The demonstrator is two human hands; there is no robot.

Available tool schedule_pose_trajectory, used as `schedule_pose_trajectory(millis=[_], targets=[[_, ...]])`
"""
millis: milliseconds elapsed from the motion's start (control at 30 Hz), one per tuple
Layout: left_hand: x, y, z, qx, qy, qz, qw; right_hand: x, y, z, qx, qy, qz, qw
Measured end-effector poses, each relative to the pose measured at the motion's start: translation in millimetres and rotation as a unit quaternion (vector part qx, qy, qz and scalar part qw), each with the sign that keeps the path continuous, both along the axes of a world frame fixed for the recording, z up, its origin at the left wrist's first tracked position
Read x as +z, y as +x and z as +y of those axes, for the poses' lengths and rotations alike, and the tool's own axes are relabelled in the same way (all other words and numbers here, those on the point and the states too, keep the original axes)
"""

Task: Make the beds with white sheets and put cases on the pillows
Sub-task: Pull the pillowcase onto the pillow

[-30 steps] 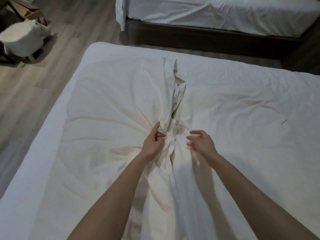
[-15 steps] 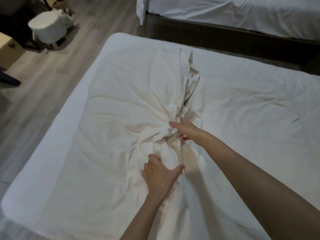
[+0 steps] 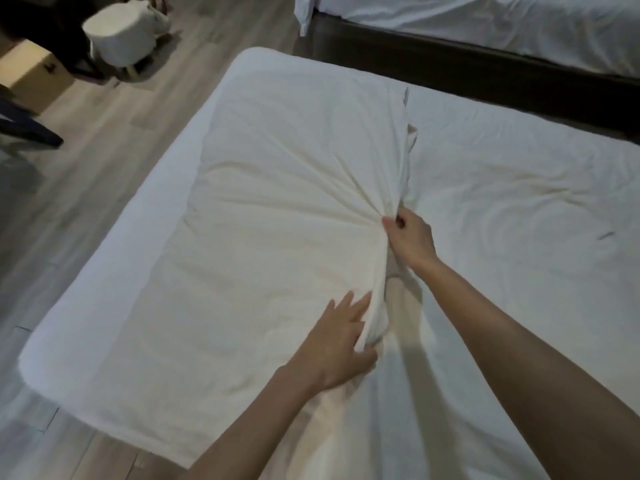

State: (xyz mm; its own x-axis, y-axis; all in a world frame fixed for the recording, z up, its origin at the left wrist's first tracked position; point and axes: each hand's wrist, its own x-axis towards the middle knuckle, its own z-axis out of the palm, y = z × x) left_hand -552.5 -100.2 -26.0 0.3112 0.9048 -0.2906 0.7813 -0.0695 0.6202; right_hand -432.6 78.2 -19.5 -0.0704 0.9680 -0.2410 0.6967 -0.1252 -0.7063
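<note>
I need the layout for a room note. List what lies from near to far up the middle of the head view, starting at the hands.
Left hand → right hand → raised fold of the sheet → dark bed frame → second bed.

Head-worn view, downward over bed (image 3: 104,306)
</note>
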Motion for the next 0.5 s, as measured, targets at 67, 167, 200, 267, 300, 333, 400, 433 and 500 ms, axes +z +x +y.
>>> schedule_pose_trajectory(millis=[67,167,200,267,300,333,400,433,500], targets=[[-16,15,-6,-0.055,-0.038,0.071,0.995,-21,7,-11,-0.035,-0.053,-0.022,0.998],[-37,27,-12,-0.077,-0.08,0.148,0.983,-35,2,-12,-0.048,-0.042,-0.069,0.996],[-40,28,-14,-0.089,-0.081,0.164,0.979,-33,-1,-9,-0.039,-0.027,-0.083,0.995],[-37,29,-18,-0.1,-0.104,0.147,0.979,-27,-4,-1,-0.014,-0.012,-0.083,0.996],[-32,27,-18,-0.084,-0.133,0.101,0.982,-23,-5,5,0.001,-0.014,-0.078,0.997],[-25,25,-17,-0.048,-0.164,0.032,0.985,-20,-6,10,0.016,-0.017,-0.083,0.996],[-17,16,-9,0.033,-0.177,-0.081,0.98,-11,-11,18,0.044,-0.008,-0.107,0.993],[-14,11,-3,0.059,-0.143,-0.095,0.983,-6,-15,22,0.05,0.005,-0.112,0.993],[-9,-2,13,0.102,-0.068,-0.096,0.988,5,-23,31,0.062,0.042,-0.115,0.991]])
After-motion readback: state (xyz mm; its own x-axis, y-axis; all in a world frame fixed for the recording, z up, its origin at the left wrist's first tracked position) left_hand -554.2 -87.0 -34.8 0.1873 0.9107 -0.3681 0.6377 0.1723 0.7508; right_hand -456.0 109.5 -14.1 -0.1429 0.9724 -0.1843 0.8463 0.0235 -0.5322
